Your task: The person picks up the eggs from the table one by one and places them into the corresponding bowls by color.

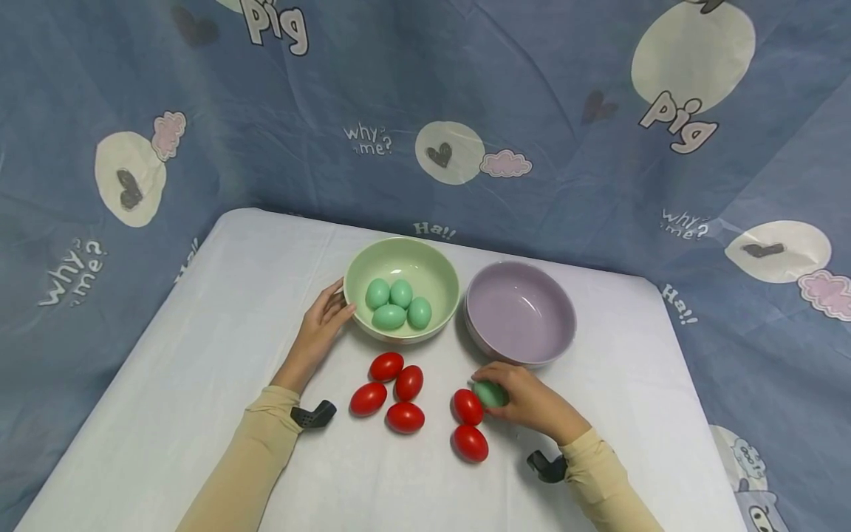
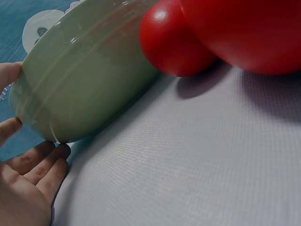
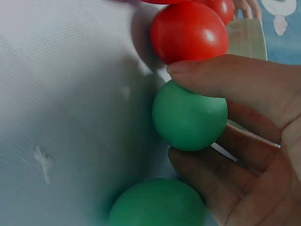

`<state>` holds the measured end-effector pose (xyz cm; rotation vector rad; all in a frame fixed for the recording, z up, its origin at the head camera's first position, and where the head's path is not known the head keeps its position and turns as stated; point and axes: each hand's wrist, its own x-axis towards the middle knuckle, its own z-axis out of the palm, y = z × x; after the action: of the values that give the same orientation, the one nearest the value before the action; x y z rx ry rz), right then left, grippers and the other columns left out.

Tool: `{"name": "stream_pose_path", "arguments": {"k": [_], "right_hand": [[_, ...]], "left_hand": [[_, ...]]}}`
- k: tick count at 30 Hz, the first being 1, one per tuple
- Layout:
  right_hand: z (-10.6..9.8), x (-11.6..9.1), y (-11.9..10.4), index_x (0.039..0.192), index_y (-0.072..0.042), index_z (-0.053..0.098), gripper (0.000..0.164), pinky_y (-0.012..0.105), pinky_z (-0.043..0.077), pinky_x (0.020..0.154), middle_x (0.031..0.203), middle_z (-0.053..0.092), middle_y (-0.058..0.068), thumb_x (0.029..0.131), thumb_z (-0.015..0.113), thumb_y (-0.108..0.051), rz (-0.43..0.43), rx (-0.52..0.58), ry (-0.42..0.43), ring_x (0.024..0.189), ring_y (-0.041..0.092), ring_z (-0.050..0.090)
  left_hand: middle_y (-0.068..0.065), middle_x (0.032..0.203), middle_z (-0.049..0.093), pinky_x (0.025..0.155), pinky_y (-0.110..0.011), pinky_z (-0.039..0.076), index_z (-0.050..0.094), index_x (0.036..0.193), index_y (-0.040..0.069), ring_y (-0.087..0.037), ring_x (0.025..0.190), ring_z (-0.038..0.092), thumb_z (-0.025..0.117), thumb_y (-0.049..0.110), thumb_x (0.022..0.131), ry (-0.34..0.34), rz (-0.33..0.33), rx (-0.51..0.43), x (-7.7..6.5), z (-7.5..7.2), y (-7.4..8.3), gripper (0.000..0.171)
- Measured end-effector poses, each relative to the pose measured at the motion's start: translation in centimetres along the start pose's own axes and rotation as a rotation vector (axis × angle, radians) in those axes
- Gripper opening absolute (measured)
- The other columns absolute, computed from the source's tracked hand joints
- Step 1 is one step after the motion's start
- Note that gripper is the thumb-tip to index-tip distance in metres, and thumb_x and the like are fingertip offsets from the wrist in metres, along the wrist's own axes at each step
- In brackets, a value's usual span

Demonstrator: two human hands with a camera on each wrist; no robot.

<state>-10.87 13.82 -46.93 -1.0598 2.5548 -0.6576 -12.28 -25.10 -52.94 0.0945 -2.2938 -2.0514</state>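
Observation:
Against the left side of the light green bowl (image 1: 439, 258), my left hand (image 1: 319, 325) rests its fingers and thumb on the outer wall. Several pale green eggs (image 1: 388, 317) lie in that bowl. My right hand (image 1: 528, 399) pinches a green egg (image 3: 190, 117) between thumb and fingers, low over the white cloth. Below those fingers in the right wrist view lies a second green egg (image 3: 157, 205), hidden by the hand in the head view. Two red eggs sit left of the right hand, the nearer one (image 1: 468, 407) close to its thumb.
A purple bowl (image 1: 521, 310) with nothing in it stands right of the green bowl. Several red eggs (image 1: 405, 417) are grouped on the white-covered table (image 1: 332, 488) before the green bowl. Behind the table hangs a blue printed curtain (image 1: 299, 170).

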Motion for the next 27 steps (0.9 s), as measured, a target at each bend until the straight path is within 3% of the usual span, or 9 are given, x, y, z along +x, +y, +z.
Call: {"name": "stream_pose_path", "arguments": {"k": [15, 27], "right_hand": [[-0.6, 0.0, -0.3, 0.124, -0.005, 0.073, 0.047, 0.027, 0.06, 0.086, 0.121, 0.074, 0.005, 0.079, 0.086, -0.006, -0.027, -0.012, 0.028, 0.103, 0.017, 0.067], [-1.7, 0.1, -1.4, 0.125, -0.005, 0.072, 0.05, 0.031, 0.061, 0.091, 0.123, 0.073, 0.005, 0.078, 0.088, -0.009, -0.021, -0.02, 0.027, 0.107, 0.018, 0.067]], "left_hand": [[-0.013, 0.161, 0.045, 0.123, -0.039, 0.039, 0.034, 0.162, 0.027, -0.029, 0.148, 0.047, 0.063, 0.039, 0.104, 0.012, 0.002, 0.02, 0.1, -0.1, -0.4, 0.066], [-0.013, 0.162, 0.045, 0.124, -0.043, 0.038, 0.034, 0.162, 0.026, -0.03, 0.149, 0.047, 0.063, 0.037, 0.104, 0.003, 0.009, 0.013, 0.1, -0.1, -0.4, 0.066]]}}
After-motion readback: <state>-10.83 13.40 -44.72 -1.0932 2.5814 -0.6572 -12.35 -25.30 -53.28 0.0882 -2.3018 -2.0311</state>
